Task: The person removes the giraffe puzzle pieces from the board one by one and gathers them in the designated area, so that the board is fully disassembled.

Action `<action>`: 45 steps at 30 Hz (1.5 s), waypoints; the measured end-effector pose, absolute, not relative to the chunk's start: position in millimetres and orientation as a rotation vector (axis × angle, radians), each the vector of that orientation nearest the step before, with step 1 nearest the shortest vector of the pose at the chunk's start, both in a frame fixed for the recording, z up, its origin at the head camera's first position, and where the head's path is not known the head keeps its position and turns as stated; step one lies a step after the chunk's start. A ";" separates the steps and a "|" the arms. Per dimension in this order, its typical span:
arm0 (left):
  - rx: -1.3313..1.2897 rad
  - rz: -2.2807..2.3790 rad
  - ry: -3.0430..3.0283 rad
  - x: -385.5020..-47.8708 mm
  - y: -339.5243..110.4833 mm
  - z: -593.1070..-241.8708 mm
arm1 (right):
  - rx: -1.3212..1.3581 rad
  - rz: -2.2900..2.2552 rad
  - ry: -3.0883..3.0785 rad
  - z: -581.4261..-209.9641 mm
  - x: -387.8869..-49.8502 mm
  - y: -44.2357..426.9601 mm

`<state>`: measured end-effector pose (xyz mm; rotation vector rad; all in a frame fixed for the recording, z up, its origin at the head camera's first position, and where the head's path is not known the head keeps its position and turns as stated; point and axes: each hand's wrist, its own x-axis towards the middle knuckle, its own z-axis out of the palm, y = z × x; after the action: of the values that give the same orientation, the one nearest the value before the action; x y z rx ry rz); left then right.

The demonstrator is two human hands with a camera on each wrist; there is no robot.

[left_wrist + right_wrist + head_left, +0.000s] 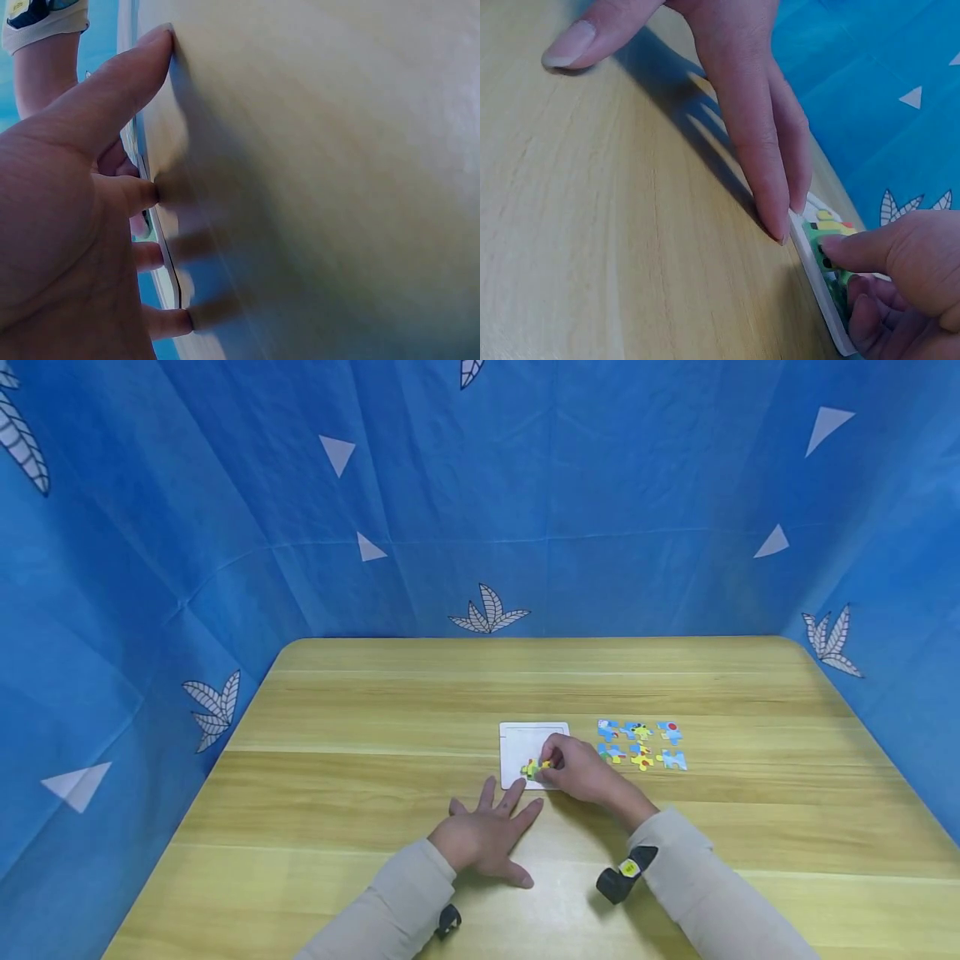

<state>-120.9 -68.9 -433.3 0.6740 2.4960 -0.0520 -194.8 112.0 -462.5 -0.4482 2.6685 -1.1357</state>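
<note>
A white puzzle tray (pixel 517 742) lies flat on the table, with a few green and yellow jigsaw pieces (pixel 528 769) at its lower side. My right hand (pixel 585 770) reaches over the tray's right side and pinches a green and yellow jigsaw piece (pixel 823 253) between thumb and curled fingers, which hide part of it. Fingers spread and nearly straight, my left hand (pixel 491 839) is at the near edge of the tray. In the right wrist view its fingertips (pixel 778 225) touch or almost touch the tray rim.
Right of the tray lie several loose jigsaw pieces (pixel 641 757) in blue, yellow and red, in rough rows. The wooden table (pixel 337 793) runs back to a blue curtain (pixel 487 493) with leaf and triangle prints. Black straps with devices (pixel 618 883) sit at both wrists.
</note>
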 end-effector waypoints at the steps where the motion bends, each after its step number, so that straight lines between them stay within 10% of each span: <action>1: 0.675 -0.052 2.496 -121.0 -68.7 -433.5 | -0.441 -1.143 2.675 -463.3 -194.8 112.3; 45: 0.667 0.014 2.491 -120.1 -71.1 -433.1 | -0.214 -1.226 2.797 -460.0 -171.4 216.1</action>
<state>-120.1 -71.1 -433.1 0.6667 2.4914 0.0145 -171.4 216.1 -460.0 -0.2136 2.7970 -1.2258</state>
